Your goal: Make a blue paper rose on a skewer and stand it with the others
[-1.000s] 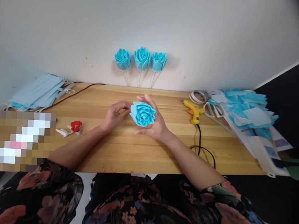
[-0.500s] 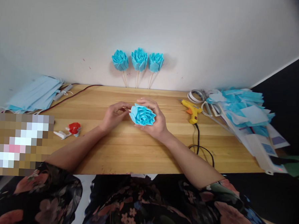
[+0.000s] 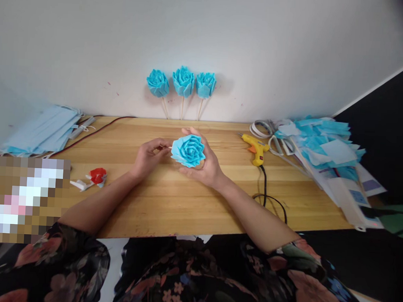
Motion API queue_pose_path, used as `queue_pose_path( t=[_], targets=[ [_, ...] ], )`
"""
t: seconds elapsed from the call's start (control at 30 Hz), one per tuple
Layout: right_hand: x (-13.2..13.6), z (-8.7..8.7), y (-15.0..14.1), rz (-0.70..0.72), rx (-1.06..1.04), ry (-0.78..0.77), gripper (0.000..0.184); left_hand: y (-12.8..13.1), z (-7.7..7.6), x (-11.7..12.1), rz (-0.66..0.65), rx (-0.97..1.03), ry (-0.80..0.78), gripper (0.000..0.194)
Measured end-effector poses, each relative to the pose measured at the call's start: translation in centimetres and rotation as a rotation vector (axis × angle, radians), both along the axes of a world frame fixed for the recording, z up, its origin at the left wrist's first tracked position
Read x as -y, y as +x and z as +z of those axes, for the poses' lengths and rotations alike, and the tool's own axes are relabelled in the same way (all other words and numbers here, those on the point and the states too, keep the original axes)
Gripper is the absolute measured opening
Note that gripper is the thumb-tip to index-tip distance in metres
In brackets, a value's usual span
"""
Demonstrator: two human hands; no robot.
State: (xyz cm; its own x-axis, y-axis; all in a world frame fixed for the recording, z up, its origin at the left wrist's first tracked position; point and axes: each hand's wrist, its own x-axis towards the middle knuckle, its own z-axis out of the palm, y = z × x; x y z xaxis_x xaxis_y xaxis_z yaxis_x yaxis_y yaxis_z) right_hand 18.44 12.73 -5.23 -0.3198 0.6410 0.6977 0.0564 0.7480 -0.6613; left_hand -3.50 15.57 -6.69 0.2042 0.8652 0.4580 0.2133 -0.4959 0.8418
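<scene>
A blue layered artificial flower (image 3: 189, 151) is between my two hands above the middle of the table, its open centre facing up towards me. My left hand (image 3: 150, 155) pinches the flower's thin stick stem (image 3: 169, 147), of which only a short bit shows. Around the bloom's right side curves my right hand (image 3: 210, 165), with fingers behind it and the thumb below. Three similar blue flowers (image 3: 183, 81) on thin sticks lean against the wall at the back.
Right of my hands lies a yellow glue gun (image 3: 255, 149) with a black cord, near scissors (image 3: 282, 145) and a tape roll (image 3: 260, 128). Blue fabric pieces (image 3: 326, 142) are heaped at far right. Face masks (image 3: 43, 129) and a red wrapped item (image 3: 98, 176) lie left.
The blue flower has turned in my hands, so its spiral centre shows more fully. My right fingers have shifted around it. The whole view has moved slightly.
</scene>
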Motion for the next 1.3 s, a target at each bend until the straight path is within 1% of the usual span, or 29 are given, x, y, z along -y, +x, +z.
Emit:
queue_pose_path(
  t=[0.17,0.2,0.33,0.43,0.5,0.57,0.63,0.67,0.7,0.83,0.97,1.07,1.17,1.3],
  targets=[
    [0.1,0.3,0.0,-0.064,-0.043,-0.023,0.070,0.0,0.0,-0.1,0.013,-0.034,0.002,0.017],
    [0.0,0.3,-0.1,-0.083,-0.056,-0.025,0.067,0.1,-0.1,-0.1,0.020,-0.040,0.007,0.018],
    [-0.3,0.1,-0.2,-0.132,-0.083,-0.057,0.068,0.2,-0.2,-0.2,0.031,-0.028,0.004,0.023],
    [-0.4,-0.1,-0.3,-0.132,-0.111,-0.102,0.072,0.1,-0.4,-0.3,0.025,-0.007,-0.008,0.024],
    [-0.4,-0.2,-0.3,-0.106,-0.123,-0.151,0.080,0.0,-0.5,-0.3,0.028,0.005,-0.023,0.025],
    [-0.4,-0.3,-0.3,-0.063,-0.120,-0.185,0.091,-0.1,-0.5,-0.2,0.037,0.016,-0.043,0.026],
    [-0.3,-0.2,-0.1,-0.034,-0.092,-0.186,0.101,-0.2,-0.5,-0.2,0.037,0.022,-0.063,0.025],
    [-0.3,-0.2,-0.1,-0.031,-0.075,-0.176,0.103,-0.2,-0.4,-0.2,0.034,0.022,-0.071,0.025],
    [-0.2,-0.1,0.0,-0.037,-0.055,-0.165,0.103,-0.2,-0.4,-0.2,0.029,0.024,-0.078,0.025],
    [0.0,0.4,0.3,-0.103,0.027,-0.152,0.092,-0.2,-0.3,-0.2,0.022,0.042,-0.078,0.027],
    [0.3,0.7,0.3,-0.150,0.090,-0.147,0.087,-0.2,-0.3,-0.2,0.006,0.034,-0.069,0.030],
    [0.4,0.8,0.2,-0.167,0.085,-0.123,0.078,-0.1,-0.4,-0.3,-0.001,0.019,-0.062,0.030],
    [0.3,0.6,0.2,-0.204,0.063,-0.094,0.068,-0.1,-0.4,-0.3,0.004,0.003,-0.043,0.025],
    [-0.1,-0.1,0.0,-0.215,0.014,-0.030,0.066,0.0,-0.2,-0.2,0.006,-0.022,0.007,0.019]
  ],
)
